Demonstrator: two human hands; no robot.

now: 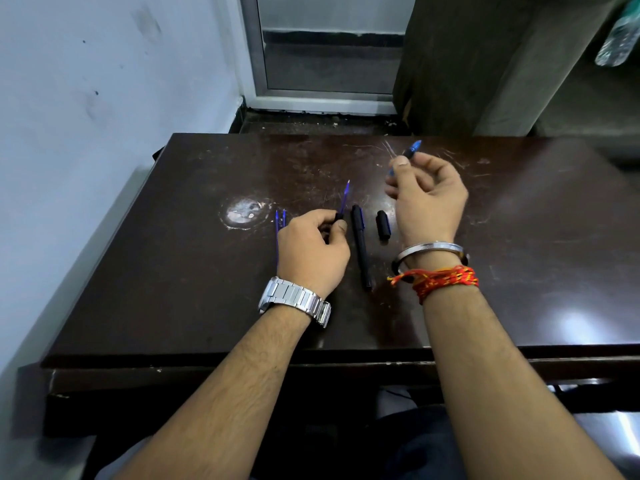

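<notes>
While the left hand [311, 244] is pinching the blue refill [344, 199] beside its thumb and the right hand [429, 199] is gripping the blue-tipped barrel [414, 147] past its thumb, lining both up before sliding is looking wisest.

Scratched dark table [519, 244], pale worn patch [244, 211] on it, white wall [104, 81], grey-framed door [329, 69], plastic bottle [618, 39] far right

Dark table [173, 289] bears pen [361, 247], cap [382, 225], refills [277, 223].
</notes>
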